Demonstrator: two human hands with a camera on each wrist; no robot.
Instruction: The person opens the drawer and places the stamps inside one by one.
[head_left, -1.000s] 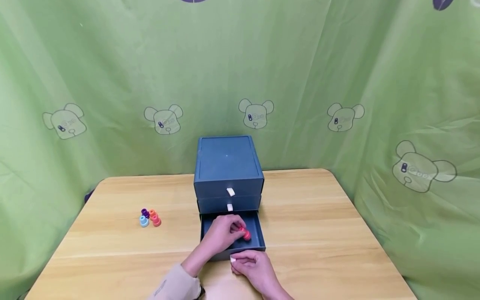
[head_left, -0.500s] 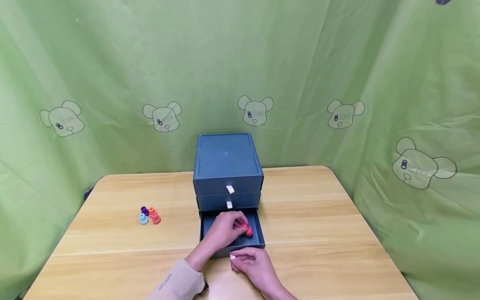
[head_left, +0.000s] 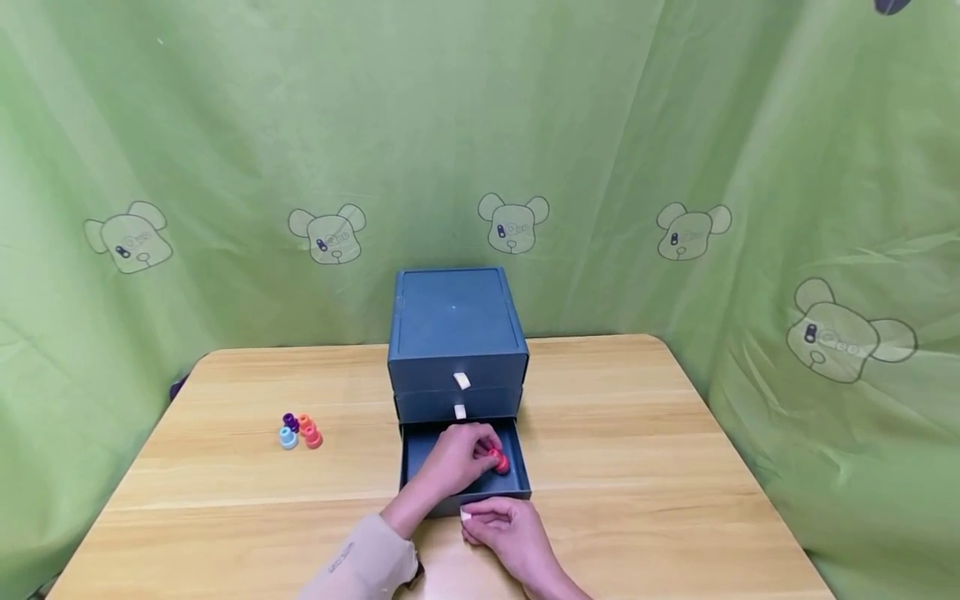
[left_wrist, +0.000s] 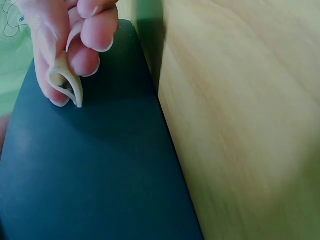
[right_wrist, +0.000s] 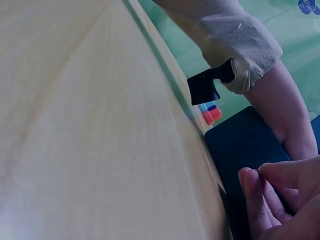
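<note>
In the head view my left hand [head_left: 462,458] is inside the pulled-out bottom drawer [head_left: 418,448], its fingertips pinching a small red stepped peg [head_left: 502,464] near the drawer's right side. My right hand [head_left: 512,533] is at the drawer front and pinches its white loop pull tab [head_left: 467,515]. The left wrist view shows the right hand's fingers [left_wrist: 92,32] close up on that tab [left_wrist: 64,77], against the dark blue drawer front [left_wrist: 100,165]. In the right wrist view the right hand [right_wrist: 285,192] is at the lower right, below the left sleeve [right_wrist: 235,45].
Two closed drawers with white tabs sit above in the blue drawer unit [head_left: 457,321]. Left of it on the wooden table [head_left: 622,467] stand several pegs close together: purple [head_left: 290,421], light blue [head_left: 288,438], orange [head_left: 304,423] and coral [head_left: 312,437]. Green curtains hang around.
My left hand has shifted slightly to the right within the drawer, with the red peg at its fingertips. The right hand stays on the tab, and the drawer stays out.
</note>
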